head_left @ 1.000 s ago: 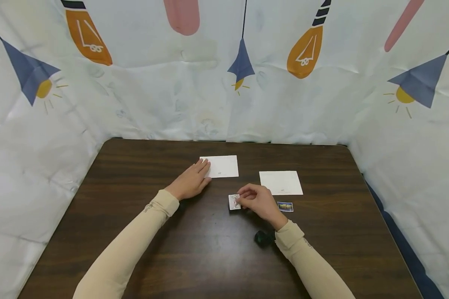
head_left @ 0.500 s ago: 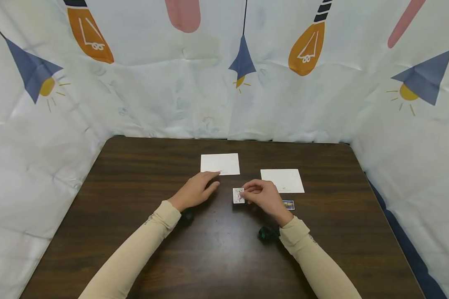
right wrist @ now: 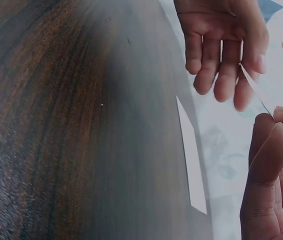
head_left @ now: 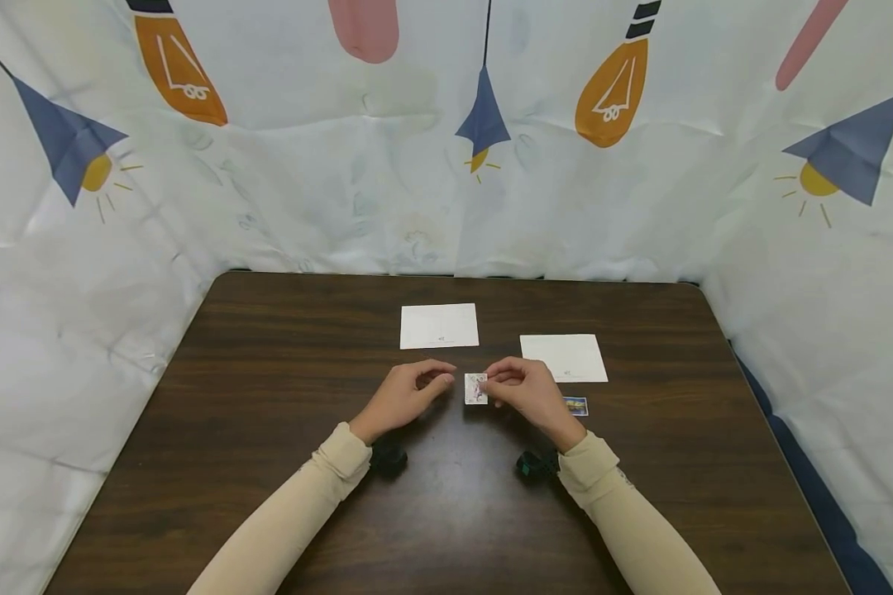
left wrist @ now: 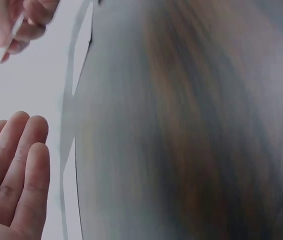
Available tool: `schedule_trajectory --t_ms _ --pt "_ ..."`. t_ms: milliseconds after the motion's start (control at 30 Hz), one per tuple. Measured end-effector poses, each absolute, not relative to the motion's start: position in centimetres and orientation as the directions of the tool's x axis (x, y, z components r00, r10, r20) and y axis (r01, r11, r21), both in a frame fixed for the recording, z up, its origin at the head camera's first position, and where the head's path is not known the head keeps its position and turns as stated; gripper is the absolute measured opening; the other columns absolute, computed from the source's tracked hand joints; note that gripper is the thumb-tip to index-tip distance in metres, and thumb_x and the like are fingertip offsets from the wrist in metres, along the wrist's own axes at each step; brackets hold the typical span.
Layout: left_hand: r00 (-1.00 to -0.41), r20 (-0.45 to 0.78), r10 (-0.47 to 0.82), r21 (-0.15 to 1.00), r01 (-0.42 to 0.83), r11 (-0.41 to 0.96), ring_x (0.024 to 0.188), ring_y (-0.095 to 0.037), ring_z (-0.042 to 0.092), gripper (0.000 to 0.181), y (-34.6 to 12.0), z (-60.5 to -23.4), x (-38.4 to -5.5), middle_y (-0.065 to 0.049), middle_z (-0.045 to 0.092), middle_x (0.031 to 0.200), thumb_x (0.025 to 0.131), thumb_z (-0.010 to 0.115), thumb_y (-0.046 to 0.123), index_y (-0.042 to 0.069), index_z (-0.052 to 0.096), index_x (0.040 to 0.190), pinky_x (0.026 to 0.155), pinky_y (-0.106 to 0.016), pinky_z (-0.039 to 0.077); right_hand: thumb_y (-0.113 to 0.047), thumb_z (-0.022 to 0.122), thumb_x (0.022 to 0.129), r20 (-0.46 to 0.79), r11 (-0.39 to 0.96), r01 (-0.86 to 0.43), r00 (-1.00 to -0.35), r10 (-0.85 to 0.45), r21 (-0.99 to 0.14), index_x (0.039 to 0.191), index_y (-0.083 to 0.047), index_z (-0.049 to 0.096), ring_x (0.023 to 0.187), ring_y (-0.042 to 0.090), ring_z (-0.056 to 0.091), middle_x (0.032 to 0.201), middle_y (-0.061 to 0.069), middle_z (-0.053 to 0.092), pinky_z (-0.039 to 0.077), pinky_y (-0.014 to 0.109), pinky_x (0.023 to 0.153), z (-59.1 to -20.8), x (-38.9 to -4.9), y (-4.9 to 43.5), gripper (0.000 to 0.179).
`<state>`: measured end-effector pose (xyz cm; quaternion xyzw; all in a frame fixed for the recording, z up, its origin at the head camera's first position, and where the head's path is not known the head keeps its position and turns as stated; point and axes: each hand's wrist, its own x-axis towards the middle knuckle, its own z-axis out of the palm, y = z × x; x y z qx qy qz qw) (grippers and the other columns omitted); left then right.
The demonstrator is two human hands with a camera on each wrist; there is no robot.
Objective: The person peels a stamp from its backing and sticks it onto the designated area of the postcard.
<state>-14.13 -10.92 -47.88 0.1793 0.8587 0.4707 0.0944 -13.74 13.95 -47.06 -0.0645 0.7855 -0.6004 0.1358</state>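
My right hand (head_left: pixel 527 395) pinches a small white-bordered printed piece, like a stamp (head_left: pixel 475 389), between thumb and fingertips. It is held up over the table, and the right wrist view shows the stamp (right wrist: pixel 255 91) nearly edge-on, as a thin slip. To its left is my left hand (head_left: pixel 402 398), fingers relaxed and bent a little, with nothing in them. Its fingertips are close to the stamp but apart from it. Partly behind my right wrist lies a second small stamp (head_left: pixel 577 406), blue and yellow.
Two white rectangular cards or envelopes, a left one (head_left: pixel 439 326) and a right one (head_left: pixel 567 357), lie flat beyond my hands. Dark boxy wrist cameras (head_left: pixel 390 460) hang under both wrists. Printed white cloth (head_left: pixel 417 207) surrounds the brown table (head_left: pixel 283 355).
My left hand has lifted off the left white card and come back toward the stamp. My right hand, still pinching the stamp, has shifted slightly right.
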Motion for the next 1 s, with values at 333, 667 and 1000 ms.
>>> schedule_trajectory --t_ms 333,667,1000 --pt "-0.922 -0.091 0.376 0.963 0.015 0.269 0.094 -0.029 0.078 0.025 -9.6 -47.9 -13.2 -0.017 0.08 0.105 0.103 0.065 0.022 0.006 0.074 0.12 0.081 -0.04 0.065 -0.013 0.08 0.089 -0.144 0.245 0.077 -0.952 -0.271 -0.967 0.103 0.0 0.073 0.064 0.015 0.067 0.091 0.014 0.078 0.063 0.047 0.068 -47.3 -13.4 13.9 0.021" --pt "-0.931 -0.169 0.323 0.973 -0.105 0.205 0.074 -0.011 0.071 0.025 -8.7 -48.3 -12.7 -0.011 0.077 0.09 0.099 0.07 0.02 0.0 0.074 0.114 0.069 -0.032 0.063 -0.014 0.08 0.09 -0.139 0.234 0.071 -0.947 -0.288 -0.97 0.105 0.0 0.073 0.066 0.02 0.069 0.092 0.014 0.077 0.063 0.047 0.069 -47.7 -13.1 13.7 0.021" --pt "-0.94 -0.166 0.299 0.977 -0.115 0.181 0.068 -0.01 0.067 0.02 -8.5 -48.5 -12.7 -0.003 0.073 0.079 0.097 0.071 0.015 -0.001 0.075 0.108 0.067 -0.031 0.062 -0.017 0.08 0.091 -0.129 0.221 0.065 -0.949 -0.287 -0.973 0.106 0.001 0.074 0.07 0.015 0.072 0.094 0.017 0.078 0.064 0.049 0.075 -47.5 -12.7 13.6 0.023"
